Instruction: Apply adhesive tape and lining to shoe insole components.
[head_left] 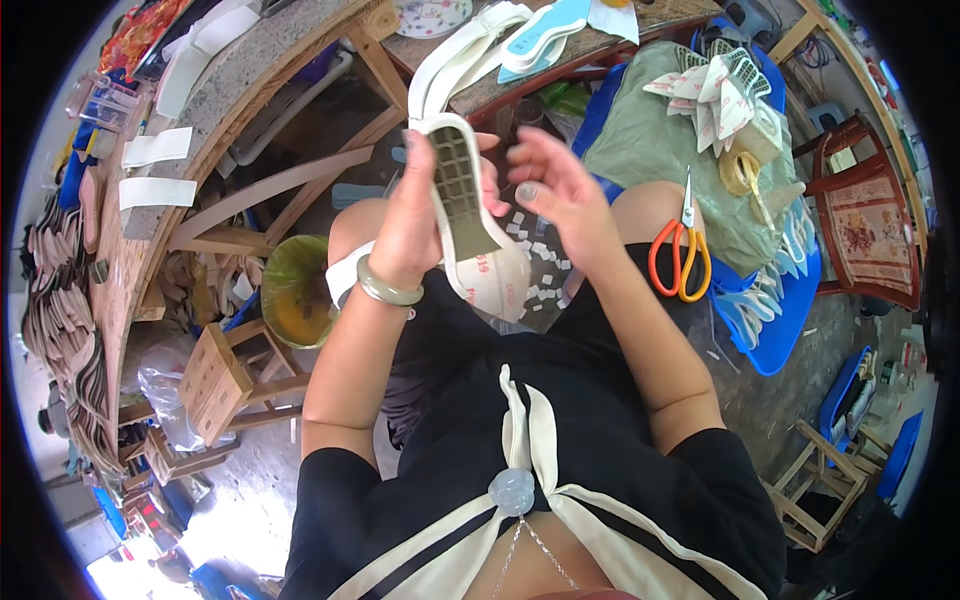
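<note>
My left hand (pixel 408 215) is wrapped round a shoe insole (pixel 462 195) and holds it upright over my lap. Its face carries a dark grid, and a white strip (pixel 430 88) edges it and runs up to the table. Printed white paper (pixel 497 280) hangs at the insole's lower end. My right hand (pixel 563 195) is just right of the insole, apart from it, with loosely bent fingers and nothing visible in them. Scissors (pixel 680 250) with orange and yellow handles lie on my right thigh.
A blue insole (pixel 546 36) and white strips lie on the table ahead. At right, blue bins (pixel 770 345) hold more insoles, with grid-faced pieces (pixel 725 95) on grey-green cloth. A wooden stool (pixel 218 382) and green bucket (pixel 296 290) stand left. Small white scraps (pixel 545 275) litter the floor.
</note>
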